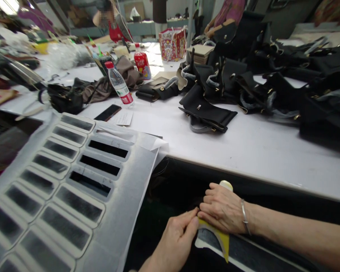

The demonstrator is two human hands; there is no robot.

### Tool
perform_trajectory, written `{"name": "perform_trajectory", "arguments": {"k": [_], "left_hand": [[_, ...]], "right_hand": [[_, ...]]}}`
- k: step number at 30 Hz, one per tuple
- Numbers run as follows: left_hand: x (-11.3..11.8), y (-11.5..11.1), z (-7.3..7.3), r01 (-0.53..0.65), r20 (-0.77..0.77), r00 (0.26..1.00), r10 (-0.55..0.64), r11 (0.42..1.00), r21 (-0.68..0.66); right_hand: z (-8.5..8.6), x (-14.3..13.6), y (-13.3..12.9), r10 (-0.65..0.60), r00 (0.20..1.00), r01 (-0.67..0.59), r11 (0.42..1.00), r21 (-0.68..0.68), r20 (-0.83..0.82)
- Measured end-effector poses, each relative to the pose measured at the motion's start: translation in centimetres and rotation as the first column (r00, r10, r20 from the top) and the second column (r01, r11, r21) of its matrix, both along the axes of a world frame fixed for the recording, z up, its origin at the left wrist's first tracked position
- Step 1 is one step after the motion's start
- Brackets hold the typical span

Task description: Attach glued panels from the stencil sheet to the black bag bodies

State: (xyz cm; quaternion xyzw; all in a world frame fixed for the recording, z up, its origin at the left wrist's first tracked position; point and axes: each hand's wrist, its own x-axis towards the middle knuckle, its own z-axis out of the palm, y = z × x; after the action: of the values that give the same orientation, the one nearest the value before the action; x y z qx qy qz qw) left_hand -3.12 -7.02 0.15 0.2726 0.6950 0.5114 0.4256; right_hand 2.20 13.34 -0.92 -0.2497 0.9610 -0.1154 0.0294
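Low on the right, my left hand (178,241) pinches the upper corner of a yellow piece (224,241) with a curved inner edge. Beside it, my right hand (219,207), with a bracelet at the wrist, is closed with its fingers curled against the left fingertips. A rounded pale-yellow end (226,185) sticks out past the right knuckles; the rest of that thing is hidden. Beneath the hands lies a dark panel with a white edge (211,240), partly covered by the yellow piece and the right forearm.
A sheet of rounded rectangular pieces with dark centres (73,204) lies at left, with several dark slots. On the white table (260,151) are black bags (208,107), a water bottle (120,87), a phone (107,112), a red can (142,64) and a patterned bag (172,44). People stand behind.
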Motion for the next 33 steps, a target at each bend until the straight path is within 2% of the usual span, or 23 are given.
{"name": "perform_trajectory", "arguments": {"k": [2, 4, 6, 8, 10, 12, 14, 15, 16, 17, 19, 22, 25, 29, 33], "left_hand": [[-0.1, 0.1, -0.7, -0.107, 0.233, 0.968, 0.097, 0.994, 0.034], [-0.2, 0.2, -1.7, -0.194, 0.362, 0.914, 0.181, 0.981, -0.002], [-0.3, 0.3, -2.5, -0.237, 0.412, 0.879, 0.240, 0.970, -0.058], [-0.5, 0.5, -2.7, -0.237, 0.435, 0.866, 0.247, 0.968, -0.078], [-0.6, 0.6, -2.7, -0.212, 0.470, 0.857, 0.211, 0.976, -0.051], [-0.6, 0.6, -2.5, -0.193, 0.513, 0.842, 0.167, 0.981, -0.003], [-0.4, 0.6, -2.6, -0.194, 0.547, 0.824, 0.146, 0.981, 0.030], [-0.4, 0.5, -2.7, -0.201, 0.546, 0.824, 0.150, 0.979, 0.036], [-0.3, 0.5, -2.8, -0.209, 0.535, 0.830, 0.157, 0.977, 0.037], [-0.2, 0.4, -3.0, -0.215, 0.521, 0.837, 0.165, 0.976, 0.037], [-0.2, 0.3, -3.2, -0.209, 0.518, 0.841, 0.155, 0.977, 0.046], [-0.3, 0.4, -3.0, -0.193, 0.566, 0.815, 0.123, 0.979, 0.066], [-0.3, 0.7, -2.3, -0.195, 0.569, 0.814, 0.119, 0.978, 0.073], [-0.1, 1.2, -1.5, -0.204, 0.556, 0.817, 0.153, 0.978, 0.031], [0.2, 1.4, -1.3, -0.226, 0.529, 0.827, 0.189, 0.974, 0.006]], "right_hand": [[0.1, 0.3, -0.3, -0.048, 0.999, 0.048, 0.999, 0.010, 0.024], [0.3, 0.5, -0.4, -0.083, 0.995, 0.082, 0.996, 0.034, 0.049], [0.6, 0.8, -0.2, -0.098, 0.991, 0.093, 0.994, 0.057, 0.094], [1.0, 1.4, 0.6, -0.129, 0.975, 0.121, 0.991, 0.058, 0.179], [1.3, 2.4, 1.8, -0.227, 0.926, 0.229, 0.973, 0.029, 0.301], [1.6, 3.5, 3.0, -0.396, 0.792, 0.455, 0.890, -0.018, 0.464], [1.6, 4.2, 3.8, -0.470, 0.619, 0.672, 0.732, -0.115, 0.629], [1.6, 4.3, 4.0, -0.442, 0.558, 0.741, 0.646, -0.182, 0.702], [1.5, 4.2, 4.0, -0.381, 0.530, 0.778, 0.574, -0.255, 0.758], [1.4, 4.0, 3.9, -0.295, 0.531, 0.785, 0.524, -0.330, 0.794], [1.1, 3.2, 3.3, -0.119, 0.555, 0.762, 0.469, -0.446, 0.823], [0.4, 1.8, 2.3, 0.011, 0.579, 0.726, 0.449, -0.521, 0.815], [-0.4, 0.8, 1.3, -0.028, 0.562, 0.746, 0.449, -0.492, 0.827], [-0.8, 0.0, 0.0, -0.042, 0.534, 0.748, 0.490, -0.449, 0.844], [-0.8, -0.6, -0.4, -0.049, 0.529, 0.724, 0.547, -0.420, 0.847]]}}
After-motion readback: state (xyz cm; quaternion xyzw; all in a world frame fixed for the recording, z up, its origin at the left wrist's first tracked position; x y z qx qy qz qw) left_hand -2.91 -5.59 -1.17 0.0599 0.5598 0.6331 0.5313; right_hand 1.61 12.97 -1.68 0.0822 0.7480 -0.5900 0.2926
